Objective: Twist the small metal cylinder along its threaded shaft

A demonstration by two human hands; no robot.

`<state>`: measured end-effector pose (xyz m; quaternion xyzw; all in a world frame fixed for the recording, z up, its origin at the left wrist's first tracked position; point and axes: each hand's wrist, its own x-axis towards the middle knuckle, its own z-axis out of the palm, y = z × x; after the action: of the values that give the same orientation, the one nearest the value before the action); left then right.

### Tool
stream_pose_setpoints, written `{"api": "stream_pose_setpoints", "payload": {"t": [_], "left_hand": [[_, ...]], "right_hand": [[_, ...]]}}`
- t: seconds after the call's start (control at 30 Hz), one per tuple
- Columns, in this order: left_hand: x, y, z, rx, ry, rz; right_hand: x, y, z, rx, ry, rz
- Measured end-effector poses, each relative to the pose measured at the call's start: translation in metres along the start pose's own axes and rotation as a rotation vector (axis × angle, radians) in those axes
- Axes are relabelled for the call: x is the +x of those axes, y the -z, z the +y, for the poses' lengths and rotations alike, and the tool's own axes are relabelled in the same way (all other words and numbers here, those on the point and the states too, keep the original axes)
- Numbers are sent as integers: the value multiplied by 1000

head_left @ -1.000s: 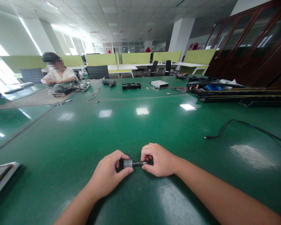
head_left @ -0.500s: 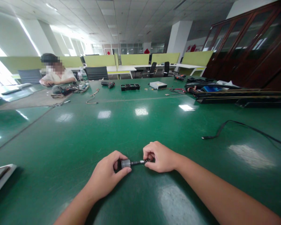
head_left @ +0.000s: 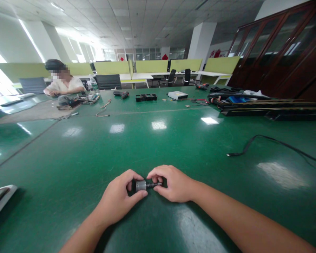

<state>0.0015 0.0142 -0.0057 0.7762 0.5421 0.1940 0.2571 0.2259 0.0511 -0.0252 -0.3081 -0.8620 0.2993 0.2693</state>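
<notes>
Low over the table, my left hand [head_left: 118,196] is closed on a grey metal cylinder [head_left: 141,185] that looks like a small motor, thumb in front and index finger behind. A thin dark shaft [head_left: 158,184] points right from it. Around the shaft, close to the cylinder, sits a small dark coil spring [head_left: 150,185]. My right hand [head_left: 175,184] curves about the shaft with index finger and thumb apart, one on each side of the spring. Its other fingers curl behind the shaft's tip; whether they touch it is hard to see.
On the green table [head_left: 121,147], a black cable [head_left: 249,146] lies to the right. A white-edged tray [head_left: 5,196] is at the left edge. Farther back are a power drill [head_left: 121,95], a black part [head_left: 146,98], a silver box [head_left: 177,95] and dark rails [head_left: 252,109]. A person [head_left: 64,82] sits back left.
My right hand has moved left along the shaft toward the cylinder, and its fingers have spread. The spring has gone from the shaft's tip to beside the cylinder. My left hand stays put.
</notes>
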Motion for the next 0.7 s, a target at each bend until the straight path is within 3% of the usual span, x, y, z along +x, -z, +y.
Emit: {"api": "stream_pose_setpoints", "payload": {"t": [0.7], "left_hand": [[1,-1,0,18,2,-4]], "right_hand": [[2,1,-4,-89,25,-56]]}}
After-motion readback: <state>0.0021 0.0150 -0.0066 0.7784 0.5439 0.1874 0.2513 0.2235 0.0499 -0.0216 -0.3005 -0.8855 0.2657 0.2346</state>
